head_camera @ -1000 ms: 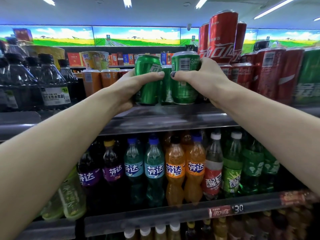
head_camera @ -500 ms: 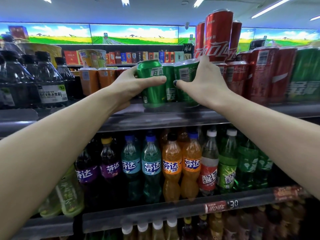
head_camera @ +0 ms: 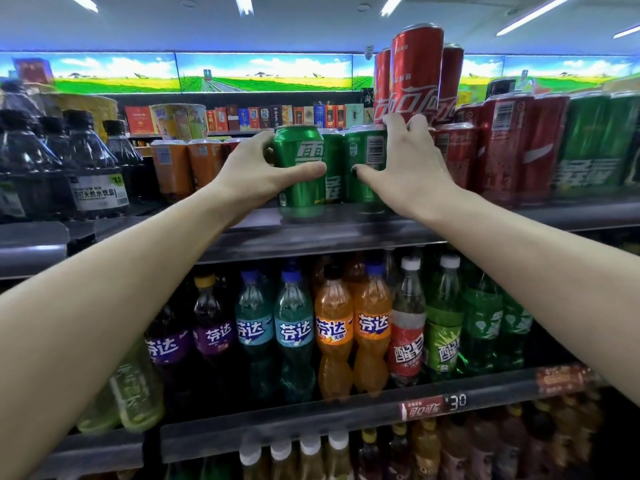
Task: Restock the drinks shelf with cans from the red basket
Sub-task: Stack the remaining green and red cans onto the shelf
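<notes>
Two green soda cans stand on the upper drinks shelf. My left hand grips the left green can, thumb across its front and fingers behind its left side. My right hand holds the right green can, thumb on its front and fingers up along its right side. A third green can stands between and slightly behind them. The red basket is out of view.
Red cola cans, some stacked, and more green cans fill the shelf to the right. Orange cans and dark water bottles stand to the left. The shelf below holds coloured soda bottles.
Both hands have pushed the two green cans further back onto the shelf and set them upright. The right fingers have lifted and spread along the can's side.
</notes>
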The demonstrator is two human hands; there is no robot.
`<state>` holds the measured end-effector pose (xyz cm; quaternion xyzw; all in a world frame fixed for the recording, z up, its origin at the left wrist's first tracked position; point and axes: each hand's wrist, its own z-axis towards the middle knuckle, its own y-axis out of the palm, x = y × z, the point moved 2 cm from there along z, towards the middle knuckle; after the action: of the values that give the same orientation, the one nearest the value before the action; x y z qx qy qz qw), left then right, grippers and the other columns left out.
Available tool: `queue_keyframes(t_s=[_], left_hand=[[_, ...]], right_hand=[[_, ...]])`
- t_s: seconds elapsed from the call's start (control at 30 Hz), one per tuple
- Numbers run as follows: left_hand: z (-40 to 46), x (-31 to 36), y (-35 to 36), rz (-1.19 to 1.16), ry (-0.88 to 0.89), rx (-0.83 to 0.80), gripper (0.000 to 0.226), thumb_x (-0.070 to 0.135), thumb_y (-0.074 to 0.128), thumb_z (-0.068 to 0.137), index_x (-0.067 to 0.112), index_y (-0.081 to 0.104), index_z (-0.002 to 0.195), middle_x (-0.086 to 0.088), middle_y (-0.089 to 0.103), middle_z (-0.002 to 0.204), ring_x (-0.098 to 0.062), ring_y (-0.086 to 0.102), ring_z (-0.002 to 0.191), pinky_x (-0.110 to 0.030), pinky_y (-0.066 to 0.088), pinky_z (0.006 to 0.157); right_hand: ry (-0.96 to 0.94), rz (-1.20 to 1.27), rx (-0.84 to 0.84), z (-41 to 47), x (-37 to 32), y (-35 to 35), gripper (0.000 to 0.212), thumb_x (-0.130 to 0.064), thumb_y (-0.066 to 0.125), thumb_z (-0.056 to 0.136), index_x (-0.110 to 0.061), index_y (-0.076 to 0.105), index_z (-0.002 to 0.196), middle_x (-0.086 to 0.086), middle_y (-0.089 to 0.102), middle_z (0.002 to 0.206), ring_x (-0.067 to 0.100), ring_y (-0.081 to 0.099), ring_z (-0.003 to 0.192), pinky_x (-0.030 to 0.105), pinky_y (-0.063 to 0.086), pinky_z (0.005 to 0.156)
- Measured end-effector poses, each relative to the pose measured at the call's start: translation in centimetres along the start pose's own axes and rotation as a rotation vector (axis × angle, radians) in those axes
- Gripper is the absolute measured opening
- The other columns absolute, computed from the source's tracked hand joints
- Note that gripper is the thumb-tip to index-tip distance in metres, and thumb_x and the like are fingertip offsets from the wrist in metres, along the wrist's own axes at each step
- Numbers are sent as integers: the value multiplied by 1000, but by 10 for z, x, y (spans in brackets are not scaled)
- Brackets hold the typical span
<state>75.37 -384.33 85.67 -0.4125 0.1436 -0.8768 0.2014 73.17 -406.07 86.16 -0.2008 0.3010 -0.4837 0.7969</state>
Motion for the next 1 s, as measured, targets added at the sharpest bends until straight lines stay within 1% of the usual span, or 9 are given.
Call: queue_keyframes(t_s=[0.1, 0.27, 0.33, 0.47, 0.57, 0.63, 0.73, 0.9, 1.0], left_hand=[[-3, 2, -1, 26, 0, 6, 62, 46, 91, 74, 16, 66, 123, 3, 76, 110, -10, 75, 99, -34, 63, 89], [-6, 4, -2, 40, -13, 5, 66, 44, 91, 74, 15, 62, 127, 2, 75, 113, -12, 73, 102, -35, 63, 92], [-6, 3, -3, 53, -27, 18, 71, 47, 91, 73, 15, 60, 128, 1, 74, 114, -13, 72, 104, -36, 62, 93], [-7, 4, -2, 51, -43, 35, 68, 46, 91, 74, 15, 59, 125, 0, 71, 115, -13, 70, 104, -34, 61, 91], [-7, 6, -1, 13, -65, 45, 61, 38, 89, 78, 14, 58, 124, 0, 71, 113, -10, 71, 100, -26, 60, 84], [-5, 5, -1, -20, -88, 47, 58, 34, 90, 78, 15, 58, 123, -2, 71, 113, -12, 72, 101, -26, 59, 83], [-5, 3, -3, -62, -114, 56, 61, 32, 91, 75, 15, 58, 124, -6, 73, 115, -16, 74, 102, -33, 62, 87], [-7, 4, -3, -113, -144, 81, 55, 23, 87, 79, 13, 54, 121, -9, 71, 113, -21, 74, 99, -30, 61, 78], [-5, 2, -3, -116, -155, 90, 55, 22, 87, 78, 14, 53, 120, -10, 71, 114, -22, 74, 100, -33, 62, 81]], right_hand=[[-11, 41, 25, -2, 3, 2, 66, -32, 71, 94, -14, 35, 146, 15, 43, 134, 36, 56, 112, 34, 38, 82], [-67, 85, 65, -1, 3, 5, 59, -20, 71, 94, -10, 37, 141, 10, 53, 114, 29, 55, 99, 43, 47, 85], [-56, 111, 61, 1, 3, 6, 56, -18, 72, 93, -10, 39, 138, 8, 54, 104, 26, 53, 92, 41, 47, 81], [-81, 147, 85, -3, -1, 5, 50, -11, 68, 92, -11, 42, 134, 5, 51, 106, 24, 54, 89, 38, 44, 75], [-251, 152, 98, -6, -13, 3, 35, -1, 62, 89, -9, 53, 122, 4, 51, 106, 24, 55, 86, 41, 51, 76], [-349, 120, -1, -4, -20, 6, 26, 0, 55, 87, -9, 65, 109, 6, 62, 104, 25, 59, 89, 43, 53, 81], [-352, 33, -229, -2, -27, 13, 31, -5, 47, 89, -11, 73, 105, 8, 72, 100, 27, 65, 92, 43, 56, 84], [-252, 26, -356, 2, -34, 23, 41, -8, 39, 95, -8, 65, 127, 16, 68, 122, 34, 61, 112, 45, 51, 97], [-224, 5, -431, 9, -40, 26, 38, -15, 39, 99, -10, 64, 127, 15, 67, 119, 35, 62, 108, 46, 54, 94]])
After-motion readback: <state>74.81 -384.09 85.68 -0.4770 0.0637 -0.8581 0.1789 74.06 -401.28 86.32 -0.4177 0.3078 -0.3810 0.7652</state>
